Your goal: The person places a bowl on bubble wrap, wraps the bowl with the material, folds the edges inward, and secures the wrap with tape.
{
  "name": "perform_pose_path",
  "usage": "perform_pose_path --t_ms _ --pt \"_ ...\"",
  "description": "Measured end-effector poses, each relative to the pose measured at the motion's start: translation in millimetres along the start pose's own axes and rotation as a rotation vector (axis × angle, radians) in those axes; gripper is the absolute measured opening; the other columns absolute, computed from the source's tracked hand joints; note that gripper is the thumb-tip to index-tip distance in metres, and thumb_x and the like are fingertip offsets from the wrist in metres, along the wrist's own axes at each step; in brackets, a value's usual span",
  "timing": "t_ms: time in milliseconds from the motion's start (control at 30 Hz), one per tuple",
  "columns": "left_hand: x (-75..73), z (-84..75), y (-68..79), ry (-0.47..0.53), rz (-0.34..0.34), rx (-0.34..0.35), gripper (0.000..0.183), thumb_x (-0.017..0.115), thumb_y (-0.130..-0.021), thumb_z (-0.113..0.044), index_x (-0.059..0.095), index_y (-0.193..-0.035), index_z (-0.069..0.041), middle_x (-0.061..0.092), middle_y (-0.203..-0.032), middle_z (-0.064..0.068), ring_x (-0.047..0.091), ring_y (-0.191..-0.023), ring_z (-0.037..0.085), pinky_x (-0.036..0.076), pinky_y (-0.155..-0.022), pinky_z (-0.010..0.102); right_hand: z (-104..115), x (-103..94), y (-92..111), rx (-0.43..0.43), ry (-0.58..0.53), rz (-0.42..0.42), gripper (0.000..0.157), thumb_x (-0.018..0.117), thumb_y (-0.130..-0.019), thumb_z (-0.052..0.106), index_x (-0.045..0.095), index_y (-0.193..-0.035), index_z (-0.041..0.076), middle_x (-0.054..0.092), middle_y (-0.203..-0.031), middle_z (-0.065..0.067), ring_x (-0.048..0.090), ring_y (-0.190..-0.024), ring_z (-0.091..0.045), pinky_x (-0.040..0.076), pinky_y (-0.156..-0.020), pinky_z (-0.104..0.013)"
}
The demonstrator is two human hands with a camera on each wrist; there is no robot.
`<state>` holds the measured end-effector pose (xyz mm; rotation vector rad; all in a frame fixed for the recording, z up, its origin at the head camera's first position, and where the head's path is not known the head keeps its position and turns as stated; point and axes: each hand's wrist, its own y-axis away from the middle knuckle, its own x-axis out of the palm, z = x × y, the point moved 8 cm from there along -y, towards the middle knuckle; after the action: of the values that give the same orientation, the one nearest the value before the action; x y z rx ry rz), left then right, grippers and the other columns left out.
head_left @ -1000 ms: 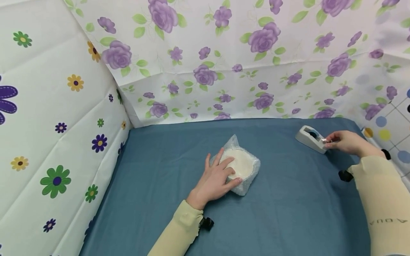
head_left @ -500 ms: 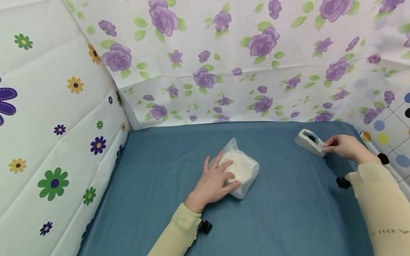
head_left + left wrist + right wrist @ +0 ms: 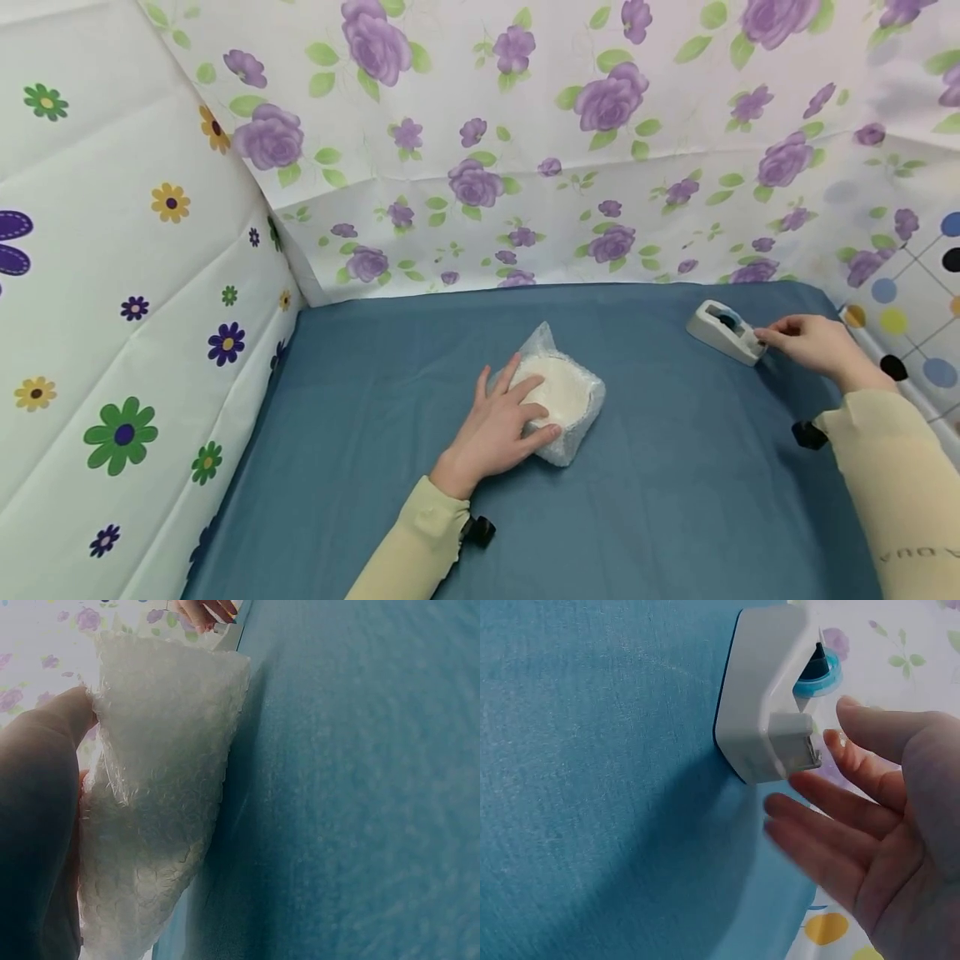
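Note:
My left hand [image 3: 495,425] rests with spread fingers on a bubble-wrapped package [image 3: 577,400]. A round, cream-white surface shows on top of it; what is inside cannot be told. In the left wrist view, the bubble wrap [image 3: 165,742] covers its side, down to the cloth. Far to the right, my right hand [image 3: 821,346] is at the front end of a white tape dispenser [image 3: 723,333]. Seen from the right wrist, the thumb and index finger stand slightly apart near the cutter, beside the blue tape roll [image 3: 821,679]; the other fingers are loosely bent.
A blue cloth [image 3: 360,433] covers the table. Behind it hangs a white sheet with purple roses [image 3: 476,183], and a sheet with coloured daisies [image 3: 123,433] closes the left side. A dotted sheet [image 3: 926,325] borders the right. Black straps with small devices sit on both wrists.
My right hand has stayed by the tape dispenser, with only small shifts of its fingers at the front end. The left hand has kept its place on the package. The head view has tilted slightly.

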<state>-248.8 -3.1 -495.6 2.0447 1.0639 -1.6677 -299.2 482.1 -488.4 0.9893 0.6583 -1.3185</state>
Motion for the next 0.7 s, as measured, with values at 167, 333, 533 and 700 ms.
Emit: perform_pose_path --t_ms 167,333,533,700 --pt "1.2 1.5 0.2 0.004 0.014 -0.011 0.041 0.055 -0.108 -0.059 0.083 -0.114 -0.030 0.050 -0.163 0.003 0.007 -0.165 0.033 0.009 -0.125 0.072 4.1 -3.8 -2.4 -0.014 0.032 -0.058 0.070 0.050 -0.110 0.057 0.065 -0.125 -0.010 0.067 -0.115 -0.030 0.065 -0.092 -0.039 0.054 -0.071 -0.051" --pt "1.4 1.7 -0.5 -0.003 0.020 -0.016 0.040 0.055 -0.108 -0.059 0.083 -0.115 -0.030 0.049 -0.164 0.002 0.006 -0.165 0.033 0.009 -0.125 0.072 3.5 -1.0 -4.9 0.031 0.037 -0.019 0.079 0.042 -0.111 0.059 0.061 -0.127 -0.016 0.063 -0.118 -0.038 0.064 -0.092 -0.044 0.053 -0.071 -0.053" --pt "2.7 1.1 -0.4 -0.011 0.025 -0.016 0.041 0.054 -0.109 -0.059 0.083 -0.116 -0.031 0.049 -0.164 0.002 0.005 -0.165 0.032 0.009 -0.125 0.071 -4.9 5.5 -3.5 0.179 -0.068 0.060 0.101 0.039 -0.105 0.073 0.055 -0.138 -0.021 0.056 -0.131 -0.045 0.063 -0.110 -0.057 0.057 -0.082 -0.063" --pt "2.8 1.7 0.2 -0.008 0.018 -0.015 0.040 0.056 -0.108 -0.059 0.083 -0.115 -0.031 0.049 -0.164 0.002 0.006 -0.165 0.032 0.010 -0.125 0.072 -7.1 9.6 -5.1 0.229 -0.211 0.095 0.104 0.045 -0.103 0.075 0.053 -0.141 -0.022 0.063 -0.129 -0.040 0.072 -0.105 -0.047 0.062 -0.086 -0.056"
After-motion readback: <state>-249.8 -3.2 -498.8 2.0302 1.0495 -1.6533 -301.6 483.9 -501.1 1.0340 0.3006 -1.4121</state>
